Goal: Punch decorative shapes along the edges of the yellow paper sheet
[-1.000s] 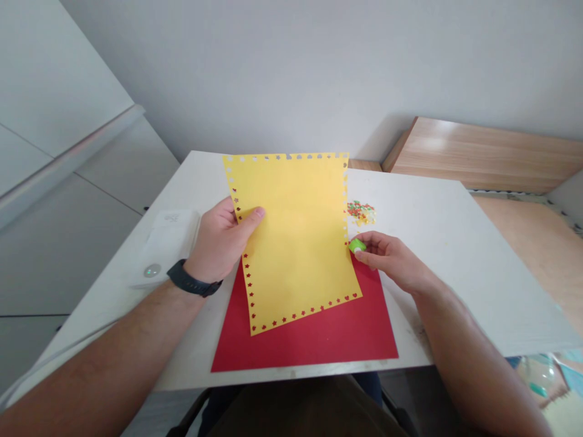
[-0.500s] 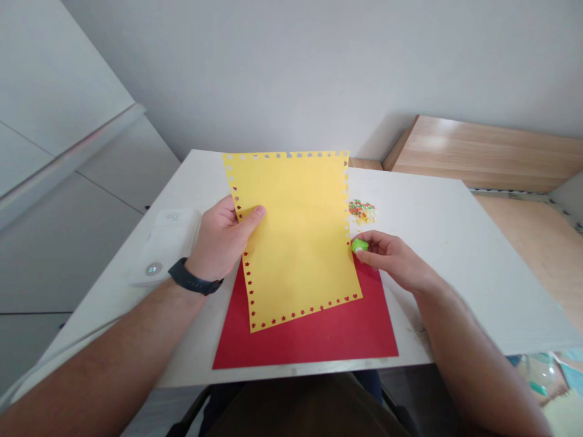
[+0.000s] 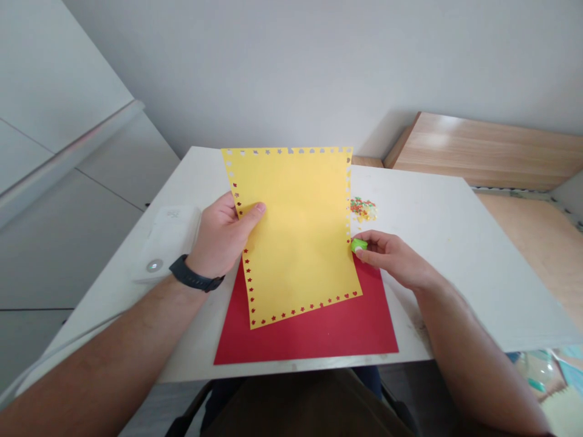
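Observation:
A yellow sheet of paper (image 3: 300, 224) is held up and tilted, with small punched shapes such as stars and hearts along its edges. My left hand (image 3: 225, 233) grips its left edge, thumb in front and fingers behind. Between the thumb and fingers of my right hand (image 3: 394, 258) is a small green craft punch (image 3: 359, 245), at the sheet's right edge below a row of holes. Under the yellow sheet, a red sheet of paper (image 3: 310, 340) lies on the table, partly covered.
A pile of red, green and yellow paper cut-outs (image 3: 364, 209) lies behind my right hand on the white table (image 3: 437, 243). To the left sits a white device (image 3: 166, 240) with a round button. A wooden board (image 3: 483, 152) stands at the back right.
The yellow sheet's upper part has tipped slightly, its top edge a little higher in view. Both hands keep their grips, and the punch stays at the right edge.

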A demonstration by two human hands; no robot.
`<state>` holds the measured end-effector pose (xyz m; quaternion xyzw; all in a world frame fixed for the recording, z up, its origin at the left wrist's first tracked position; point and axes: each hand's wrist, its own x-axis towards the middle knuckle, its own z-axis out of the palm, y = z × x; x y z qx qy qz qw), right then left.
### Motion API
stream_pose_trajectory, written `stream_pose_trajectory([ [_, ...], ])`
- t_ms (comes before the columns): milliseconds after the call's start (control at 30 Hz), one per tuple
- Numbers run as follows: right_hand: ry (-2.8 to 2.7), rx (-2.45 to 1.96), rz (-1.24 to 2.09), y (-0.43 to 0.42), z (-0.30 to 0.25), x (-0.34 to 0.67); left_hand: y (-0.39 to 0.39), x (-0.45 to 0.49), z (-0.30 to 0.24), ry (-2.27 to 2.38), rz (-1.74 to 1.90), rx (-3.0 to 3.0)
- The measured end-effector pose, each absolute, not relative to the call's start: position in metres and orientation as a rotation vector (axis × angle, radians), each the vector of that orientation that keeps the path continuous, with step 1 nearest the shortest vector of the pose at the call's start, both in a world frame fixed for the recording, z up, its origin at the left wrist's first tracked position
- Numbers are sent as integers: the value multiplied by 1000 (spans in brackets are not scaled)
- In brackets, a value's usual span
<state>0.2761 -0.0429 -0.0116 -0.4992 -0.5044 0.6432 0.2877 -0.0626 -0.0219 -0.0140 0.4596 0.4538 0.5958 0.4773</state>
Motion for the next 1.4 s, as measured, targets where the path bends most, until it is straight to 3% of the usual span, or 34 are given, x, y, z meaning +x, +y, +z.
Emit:
stream_pose_trajectory([
  [1400,-1407,-1296,1793,-48,-13,264,-26,-58,-11,1102,1449,1113],
])
